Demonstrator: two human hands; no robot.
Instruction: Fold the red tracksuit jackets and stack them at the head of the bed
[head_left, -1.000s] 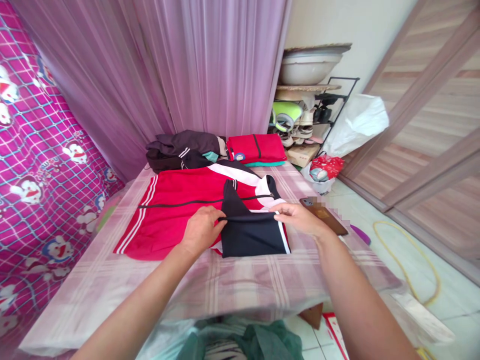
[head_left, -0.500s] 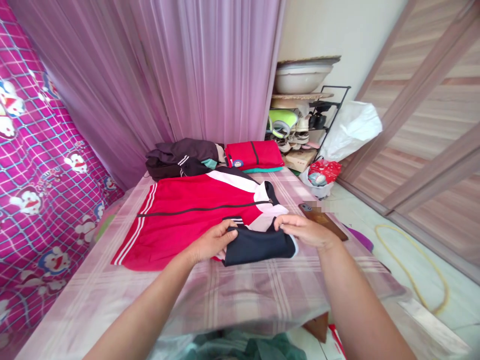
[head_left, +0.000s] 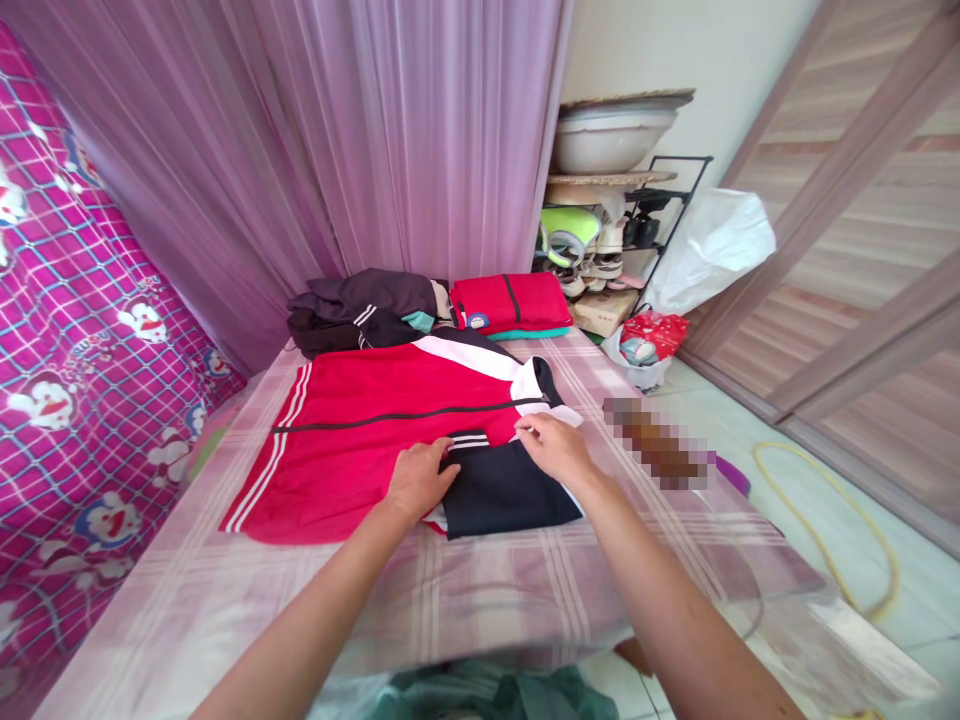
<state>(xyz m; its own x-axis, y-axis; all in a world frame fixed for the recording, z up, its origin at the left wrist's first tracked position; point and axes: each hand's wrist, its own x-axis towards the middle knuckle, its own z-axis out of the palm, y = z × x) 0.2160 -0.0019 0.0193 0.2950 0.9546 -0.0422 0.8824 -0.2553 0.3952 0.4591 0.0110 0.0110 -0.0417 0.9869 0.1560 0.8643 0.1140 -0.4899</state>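
A red zip jacket [head_left: 345,390] lies spread on the bed, its hem to the left and its white and black collar [head_left: 544,378] to the right. The near dark sleeve [head_left: 502,490] is folded over the front, with its striped cuff [head_left: 470,441] on the red cloth. My left hand [head_left: 421,478] rests at the cuff's left end, thumb apart from the fingers. Near the collar, my right hand [head_left: 555,448] has its fingertips pinched together on the jacket's shoulder cloth.
Behind the jacket sit a dark clothing pile [head_left: 352,310] and a folded red garment [head_left: 510,302]. A pixelated brown object [head_left: 660,445] lies at the right. Beyond stand a shoe rack [head_left: 660,215] with basins and a white bag [head_left: 712,250]. Plaid sheet [head_left: 405,590] covers the bed.
The folded sleeve now lies flatter, its cuff and stripes showing more. My right hand has moved left and slightly up towards the shoulder; my left hand has shifted slightly left onto the cuff's end.
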